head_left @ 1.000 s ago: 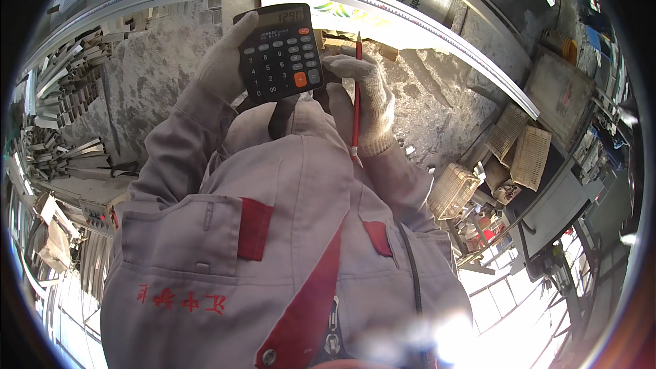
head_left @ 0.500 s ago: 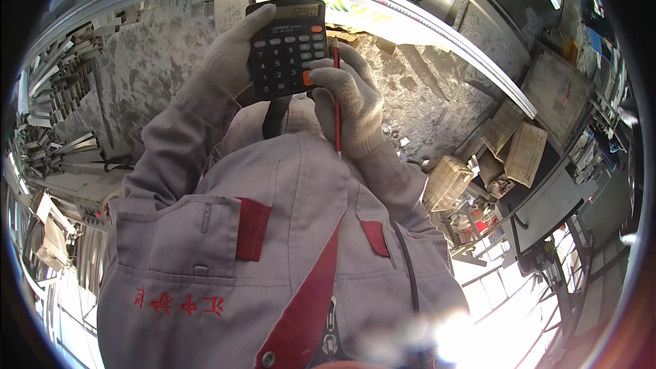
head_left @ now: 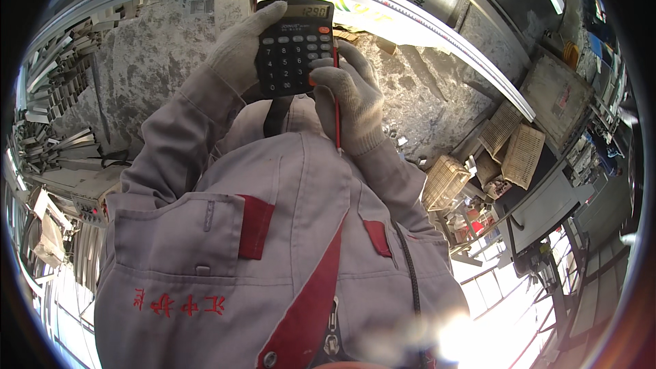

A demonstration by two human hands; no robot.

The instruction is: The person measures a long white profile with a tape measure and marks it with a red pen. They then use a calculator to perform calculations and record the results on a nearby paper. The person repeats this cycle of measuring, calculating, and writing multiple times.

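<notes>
Calculator [head_left: 295,48], black with grey keys and one orange key, is held up in front of the person's chest, above the grey jacket with red trim [head_left: 273,232]. The left hand [head_left: 239,48], in a white knit glove, is wrapped around its left edge with the thumb lying along the top corner, a firm closed hold. The right hand [head_left: 348,99], gloved the same, has a thin red pencil [head_left: 336,96] tucked upright in its curled fingers while its thumb presses on the keypad's lower right corner; behind them lie a grey stone slab [head_left: 157,61] and a long metal ruler [head_left: 410,10].
</notes>
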